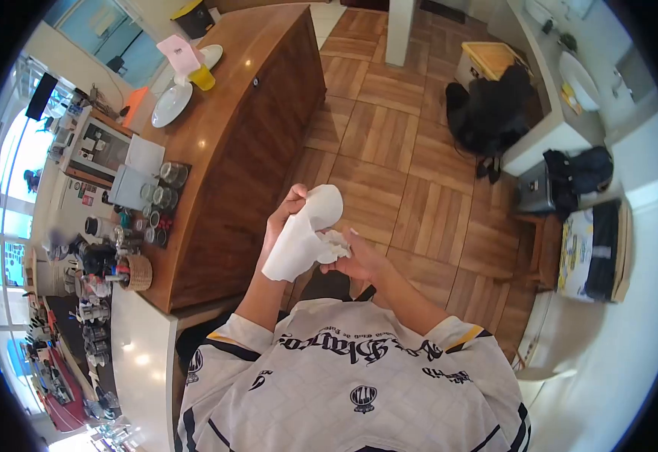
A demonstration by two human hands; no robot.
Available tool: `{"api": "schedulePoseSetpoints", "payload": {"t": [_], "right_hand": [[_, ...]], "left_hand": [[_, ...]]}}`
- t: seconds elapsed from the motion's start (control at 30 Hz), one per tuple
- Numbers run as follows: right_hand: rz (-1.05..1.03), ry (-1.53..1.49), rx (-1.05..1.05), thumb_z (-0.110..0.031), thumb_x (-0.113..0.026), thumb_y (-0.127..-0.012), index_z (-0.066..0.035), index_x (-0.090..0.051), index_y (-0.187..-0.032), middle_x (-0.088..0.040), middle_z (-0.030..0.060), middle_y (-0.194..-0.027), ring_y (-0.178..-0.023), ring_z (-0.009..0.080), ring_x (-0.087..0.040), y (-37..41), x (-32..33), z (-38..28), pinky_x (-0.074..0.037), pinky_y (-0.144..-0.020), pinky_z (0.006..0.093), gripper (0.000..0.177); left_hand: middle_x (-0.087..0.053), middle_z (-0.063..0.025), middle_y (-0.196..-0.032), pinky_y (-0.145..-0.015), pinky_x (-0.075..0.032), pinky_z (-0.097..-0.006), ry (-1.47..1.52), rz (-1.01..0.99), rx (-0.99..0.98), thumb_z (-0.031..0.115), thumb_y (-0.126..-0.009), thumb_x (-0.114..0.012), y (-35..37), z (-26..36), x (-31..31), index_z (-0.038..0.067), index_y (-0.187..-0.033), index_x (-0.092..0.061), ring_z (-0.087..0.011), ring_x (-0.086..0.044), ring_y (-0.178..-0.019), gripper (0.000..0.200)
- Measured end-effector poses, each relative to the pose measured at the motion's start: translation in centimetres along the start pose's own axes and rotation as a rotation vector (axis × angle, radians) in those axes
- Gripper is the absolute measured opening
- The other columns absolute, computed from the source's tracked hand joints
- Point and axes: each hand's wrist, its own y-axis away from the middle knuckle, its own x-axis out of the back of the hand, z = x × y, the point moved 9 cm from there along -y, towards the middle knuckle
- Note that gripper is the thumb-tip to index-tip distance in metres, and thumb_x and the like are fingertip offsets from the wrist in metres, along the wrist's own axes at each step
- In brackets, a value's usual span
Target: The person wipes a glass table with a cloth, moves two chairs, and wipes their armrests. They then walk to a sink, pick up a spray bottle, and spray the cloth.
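In front of my chest, my left hand [290,209] is closed round the side of a white paper towel roll [324,202]. A loose sheet [293,250] hangs down from the roll across my left forearm. My right hand [357,260] is closed on a crumpled part of the paper [333,247], just below and to the right of the roll. Some of the fingers on both hands are hidden behind the paper.
On my left stands a wooden counter [242,143] with a white plate [172,105], a yellow cup [202,77], glass jars [166,197] and a wicker basket [138,272]. Black bags [495,109] lie on the wooden floor at the far right. A cardboard box [589,252] is at the right.
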Motion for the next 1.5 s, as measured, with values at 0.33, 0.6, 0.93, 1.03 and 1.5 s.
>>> {"api": "schedulePoseSetpoints", "payload": {"t": [0.33,0.6,0.93,1.03,1.5], "right_hand": [[0.515,0.578,0.119,-0.020,-0.072,-0.085,-0.002,-0.064,-0.104,-0.063,-0.0004,-0.093,-0.086,0.0064,-0.056,-15.3,6.5,-26.6,-0.047,-0.073,0.0238,0.027],[0.778,0.311,0.456,-0.023,-0.058,-0.094,-0.003,-0.055,-0.118,-0.063,0.0050,-0.097,-0.077,0.0106,-0.057,-20.9,15.9,-49.9,-0.048,-0.061,0.0270,0.032],[0.642,0.389,0.315,-0.008,-0.053,-0.092,-0.004,-0.047,-0.122,-0.060,0.0075,-0.102,-0.080,0.0159,-0.058,-45.5,30.9,-75.0,-0.052,-0.066,0.0322,0.031],[0.601,0.395,0.293,-0.015,-0.052,-0.095,-0.004,-0.047,-0.124,-0.059,0.0073,-0.109,-0.094,0.0188,-0.059,-55.2,28.4,-82.1,-0.053,-0.078,0.0360,0.032],[0.259,0.312,0.230,-0.060,-0.039,-0.093,-0.006,-0.057,-0.121,-0.059,0.0116,-0.121,-0.112,0.0282,-0.055,-90.2,28.4,-117.1,-0.041,-0.100,0.0486,0.063]], "left_hand": [[-0.057,-0.0060,-0.087,-0.061,-0.050,-0.0288,0.052,-0.048,0.040,0.009,-0.087,-0.047,-32.4,9.7,2.8,0.011,-0.093,-0.049,-0.0171,-0.058,-0.074,0.006],[-0.060,-0.0074,-0.081,-0.066,-0.049,-0.0282,-0.230,-0.362,0.088,0.004,-0.083,-0.046,-56.7,18.7,-7.8,0.005,-0.083,-0.055,-0.0165,-0.058,-0.071,0.009],[-0.065,-0.0143,-0.096,-0.079,-0.056,-0.0427,0.205,-0.306,-0.044,0.013,-0.082,-0.053,-86.6,31.7,-17.3,0.009,-0.082,-0.057,-0.0289,-0.065,-0.092,0.006],[-0.063,-0.0107,-0.091,-0.078,-0.054,-0.0372,0.202,-0.205,-0.115,0.011,-0.084,-0.050,-93.4,35.4,-18.5,0.007,-0.085,-0.058,-0.0241,-0.062,-0.085,0.009],[-0.051,-0.0185,-0.085,-0.067,-0.045,-0.0375,-1.258,0.387,-0.843,-0.002,-0.079,-0.047,-128.3,57.6,-13.1,0.000,-0.096,-0.066,-0.0304,-0.054,-0.073,0.026]]}}
